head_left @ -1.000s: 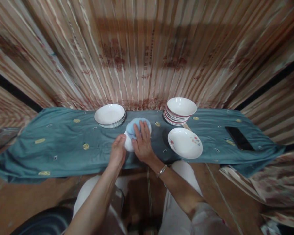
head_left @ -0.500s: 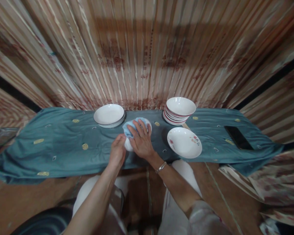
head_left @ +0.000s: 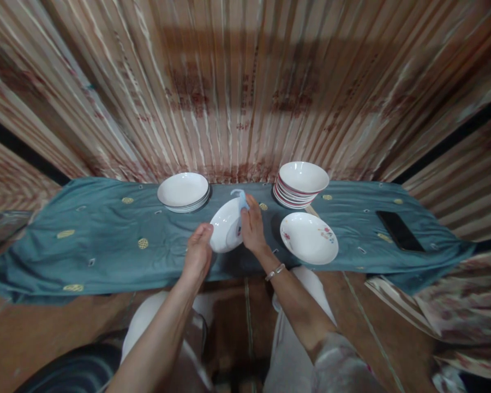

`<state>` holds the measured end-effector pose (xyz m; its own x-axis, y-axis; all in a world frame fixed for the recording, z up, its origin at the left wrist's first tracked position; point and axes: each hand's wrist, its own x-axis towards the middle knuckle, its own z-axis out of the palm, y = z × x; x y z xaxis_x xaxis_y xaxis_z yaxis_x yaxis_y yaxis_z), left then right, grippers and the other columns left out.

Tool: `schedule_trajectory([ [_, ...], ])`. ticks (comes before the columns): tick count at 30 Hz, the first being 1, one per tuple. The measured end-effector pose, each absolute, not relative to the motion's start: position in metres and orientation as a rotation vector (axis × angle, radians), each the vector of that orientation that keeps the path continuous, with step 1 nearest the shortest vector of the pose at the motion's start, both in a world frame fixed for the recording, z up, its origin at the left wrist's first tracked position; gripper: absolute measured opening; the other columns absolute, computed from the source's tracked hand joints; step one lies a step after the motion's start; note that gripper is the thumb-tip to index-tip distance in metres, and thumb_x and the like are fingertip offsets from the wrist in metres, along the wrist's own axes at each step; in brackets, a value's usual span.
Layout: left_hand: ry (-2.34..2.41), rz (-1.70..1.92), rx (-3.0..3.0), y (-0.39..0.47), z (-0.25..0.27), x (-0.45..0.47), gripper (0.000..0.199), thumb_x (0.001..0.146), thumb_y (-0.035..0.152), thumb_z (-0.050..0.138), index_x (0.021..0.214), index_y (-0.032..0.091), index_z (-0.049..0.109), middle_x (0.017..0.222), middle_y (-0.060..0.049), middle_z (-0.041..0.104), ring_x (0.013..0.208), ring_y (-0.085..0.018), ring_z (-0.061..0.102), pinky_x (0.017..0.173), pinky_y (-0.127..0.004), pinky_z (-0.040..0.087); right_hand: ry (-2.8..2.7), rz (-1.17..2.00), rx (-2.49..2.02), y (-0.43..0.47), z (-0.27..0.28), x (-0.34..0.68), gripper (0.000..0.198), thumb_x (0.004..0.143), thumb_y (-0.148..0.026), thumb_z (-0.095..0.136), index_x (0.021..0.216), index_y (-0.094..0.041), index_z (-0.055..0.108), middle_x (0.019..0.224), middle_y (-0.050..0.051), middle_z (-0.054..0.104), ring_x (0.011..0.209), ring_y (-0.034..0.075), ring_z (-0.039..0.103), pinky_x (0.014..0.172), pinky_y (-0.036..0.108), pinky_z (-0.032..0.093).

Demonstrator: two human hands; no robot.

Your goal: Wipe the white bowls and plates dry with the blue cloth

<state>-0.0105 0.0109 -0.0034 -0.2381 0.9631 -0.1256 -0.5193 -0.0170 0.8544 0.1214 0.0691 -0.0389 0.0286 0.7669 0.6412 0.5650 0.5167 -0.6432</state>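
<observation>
A white plate (head_left: 224,232) is held tilted above the cloth-covered table, its glossy side in view. My left hand (head_left: 199,243) grips its left rim, thumb on top. At the opposite rim my right hand (head_left: 252,222) is closed on a light blue cloth (head_left: 242,201), which is folded over the plate's edge. Part of a dark mark on the plate shows beside the right fingers. To the right of that hand lies a white plate with a flower pattern (head_left: 309,240).
A short stack of white plates with dark rims (head_left: 184,191) stands at the back left. Farther right is a taller stack of red-rimmed dishes (head_left: 301,183). A black phone (head_left: 399,230) rests on the teal tablecloth (head_left: 110,245). Behind the table hangs a pleated curtain (head_left: 229,98).
My right hand, spread flat over the cloth on the plate before, has moved right to the rim and closed around the cloth. More of the plate shows now. My left hand keeps its grip.
</observation>
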Motion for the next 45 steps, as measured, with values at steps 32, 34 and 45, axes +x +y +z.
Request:
schedule_trajectory([
  [32, 0.985, 1.577, 0.623, 0.014, -0.006, -0.013, 0.033, 0.055, 0.038, 0.082, 0.068, 0.017, 0.06, 0.065, 0.004, 0.062, 0.059, -0.009, 0.053, 0.062, -0.022, 0.04, -1.844, 0.125, -1.253, 0.057, -0.023, 0.116, 0.046, 0.096, -0.027, 0.025, 0.14, -0.02, 0.039, 0.145, 0.008, 0.042, 0.139, 0.019, 0.029, 0.114, 0.045, 0.017],
  [34, 0.98, 1.577, 0.605, 0.014, -0.006, -0.013, 0.036, 0.053, 0.039, 0.083, 0.067, 0.017, 0.059, 0.066, 0.004, 0.062, 0.059, -0.01, 0.053, 0.063, -0.023, 0.041, -1.742, 0.199, -1.271, 0.064, -0.031, 0.117, 0.046, 0.097, -0.029, 0.023, 0.138, -0.02, 0.04, 0.142, 0.01, 0.045, 0.136, 0.017, 0.033, 0.113, 0.043, 0.022],
  [45, 0.976, 1.595, 0.559, 0.015, -0.007, -0.016, 0.037, 0.05, 0.037, 0.084, 0.066, 0.017, 0.057, 0.066, 0.003, 0.061, 0.06, -0.01, 0.053, 0.063, -0.023, 0.041, -1.262, 0.736, -1.263, 0.095, -0.077, 0.124, 0.049, 0.094, -0.04, 0.026, 0.123, -0.012, 0.053, 0.129, 0.016, 0.057, 0.127, 0.022, 0.047, 0.11, 0.043, 0.033],
])
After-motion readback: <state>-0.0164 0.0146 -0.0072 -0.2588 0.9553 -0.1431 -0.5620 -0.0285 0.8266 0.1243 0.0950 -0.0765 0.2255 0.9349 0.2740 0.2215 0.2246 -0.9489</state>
